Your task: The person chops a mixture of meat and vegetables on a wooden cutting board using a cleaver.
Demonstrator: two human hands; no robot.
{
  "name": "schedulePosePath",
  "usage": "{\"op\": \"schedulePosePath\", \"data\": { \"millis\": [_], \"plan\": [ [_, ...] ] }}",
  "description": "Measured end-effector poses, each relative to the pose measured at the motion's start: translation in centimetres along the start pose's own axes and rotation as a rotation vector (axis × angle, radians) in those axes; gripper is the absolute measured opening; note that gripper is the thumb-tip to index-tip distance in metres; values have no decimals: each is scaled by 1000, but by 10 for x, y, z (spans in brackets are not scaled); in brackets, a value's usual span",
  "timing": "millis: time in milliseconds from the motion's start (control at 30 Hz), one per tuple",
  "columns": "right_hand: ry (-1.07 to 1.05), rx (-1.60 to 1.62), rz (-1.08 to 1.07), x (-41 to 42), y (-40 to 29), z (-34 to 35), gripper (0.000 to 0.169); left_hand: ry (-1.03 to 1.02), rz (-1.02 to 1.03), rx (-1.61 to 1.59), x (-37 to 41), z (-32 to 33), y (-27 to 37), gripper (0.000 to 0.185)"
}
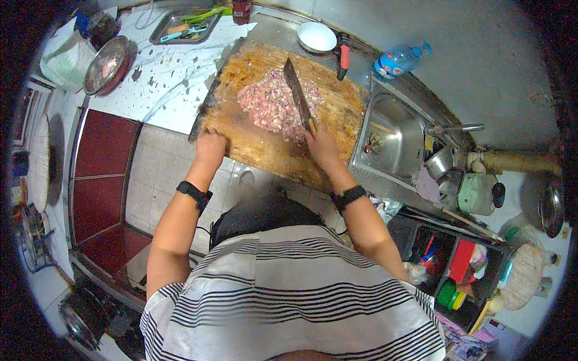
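Observation:
My right hand [321, 146] is closed on the handle of a cleaver [296, 91], whose dark blade lies over the right part of a heap of minced meat [264, 101]. The pinkish, chopped meat is spread on a thick wooden chopping board [262, 151] with worn, dark edges. At the board's near left corner rests my left hand [211, 143], its fingers curled on the edge; they are partly hidden, so I cannot tell how firmly they grip. Black bands circle both wrists.
Right of the board is a steel sink [390, 131]. Beyond the board stand a white bowl [317, 37], a red-handled tool [344, 56] and a plastic bottle [397, 62]. A metal bowl [107, 65] and a tray with a peeler [158, 34] sit on the left counter.

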State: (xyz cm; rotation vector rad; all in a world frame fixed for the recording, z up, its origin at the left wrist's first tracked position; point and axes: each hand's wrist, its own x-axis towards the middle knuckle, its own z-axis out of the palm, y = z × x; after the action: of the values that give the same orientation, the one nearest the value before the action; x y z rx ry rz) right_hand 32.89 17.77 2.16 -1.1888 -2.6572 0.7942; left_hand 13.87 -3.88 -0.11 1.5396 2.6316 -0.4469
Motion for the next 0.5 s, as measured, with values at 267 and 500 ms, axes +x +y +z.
{"op": "schedulePosePath", "data": {
  "millis": [267, 500],
  "plan": [
    [64, 87, -10, -5, -30, -48, 39, 89, -26, -4, 0, 11, -1, 16],
    [8, 61, -94, -2, 11, 18, 43, 136, -2, 9, 1, 12, -2, 15]
  ]
}}
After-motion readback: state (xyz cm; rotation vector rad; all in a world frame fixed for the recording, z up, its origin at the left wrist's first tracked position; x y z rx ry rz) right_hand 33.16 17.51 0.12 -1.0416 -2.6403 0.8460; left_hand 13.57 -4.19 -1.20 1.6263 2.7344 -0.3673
